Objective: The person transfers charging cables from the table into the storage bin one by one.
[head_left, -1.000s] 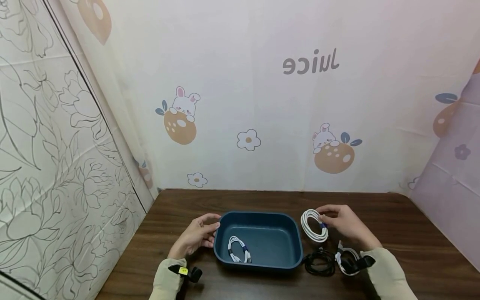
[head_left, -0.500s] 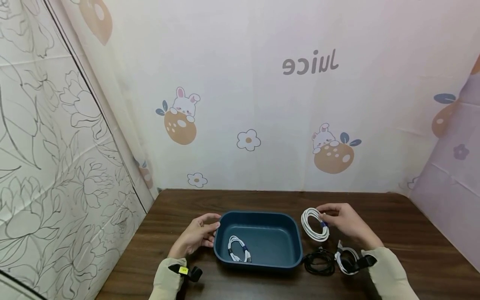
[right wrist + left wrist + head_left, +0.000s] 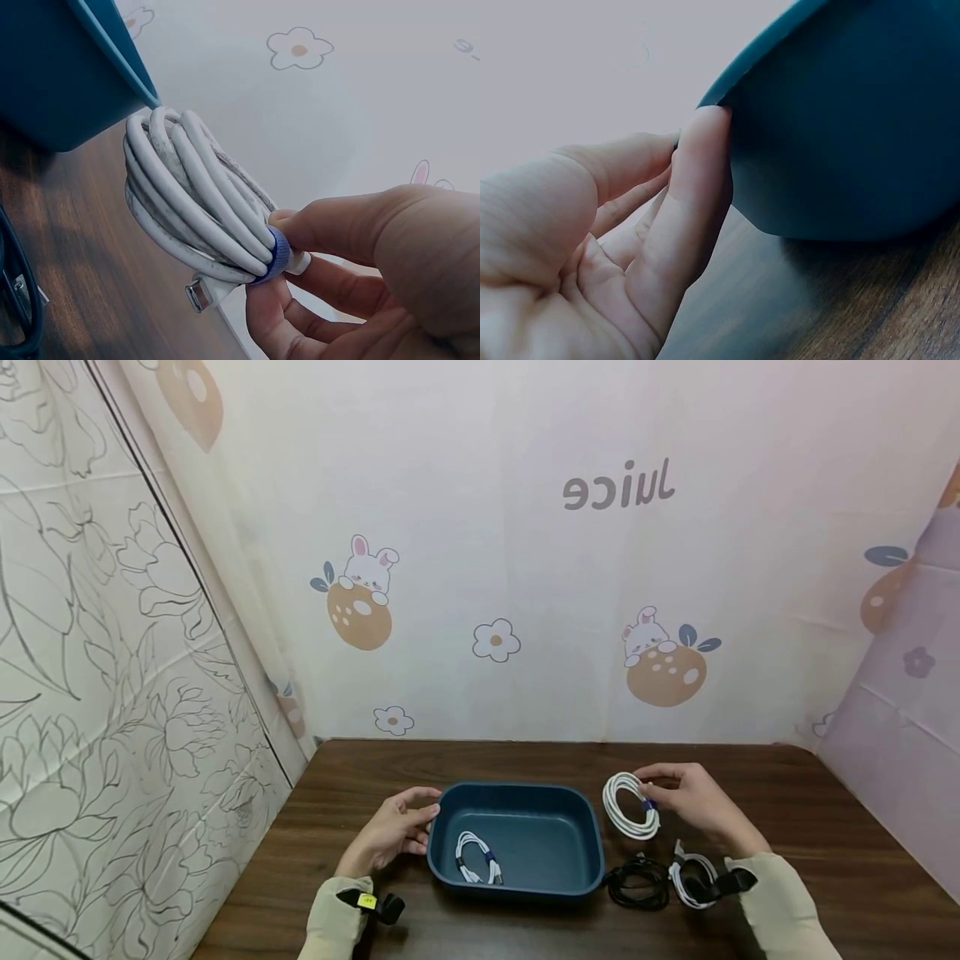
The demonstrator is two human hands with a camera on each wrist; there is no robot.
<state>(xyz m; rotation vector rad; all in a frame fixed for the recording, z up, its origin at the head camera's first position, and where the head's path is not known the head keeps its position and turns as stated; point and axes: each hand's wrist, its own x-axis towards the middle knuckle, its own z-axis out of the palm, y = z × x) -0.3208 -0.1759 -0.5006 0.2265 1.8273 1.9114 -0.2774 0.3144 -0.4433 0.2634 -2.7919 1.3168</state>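
Note:
My left hand (image 3: 390, 831) pinches the left end of a dark teal plastic bin (image 3: 525, 893), thumb and fingers at its rim. Inside the bin's left part lies a small bundled white cable (image 3: 467, 860) with dark ties. To the right of the bin, my right hand (image 3: 693, 806) holds a coiled white charging cable (image 3: 617, 810) by its blue strap (image 3: 279, 255). The coil hangs tilted above the table, its USB-C plug (image 3: 199, 294) showing below the strap in the right wrist view.
A black coiled cable (image 3: 637, 893) rests on the wooden table (image 3: 360, 760) by the bin's right front corner. Beside it lies another white coiled cable (image 3: 678, 881), partly behind the right wrist's camera. A printed curtain (image 3: 450, 568) stands behind the table.
My right hand and the white coil have shifted slightly up and to the right in the head view. The left hand and the bin stay nearly in place.

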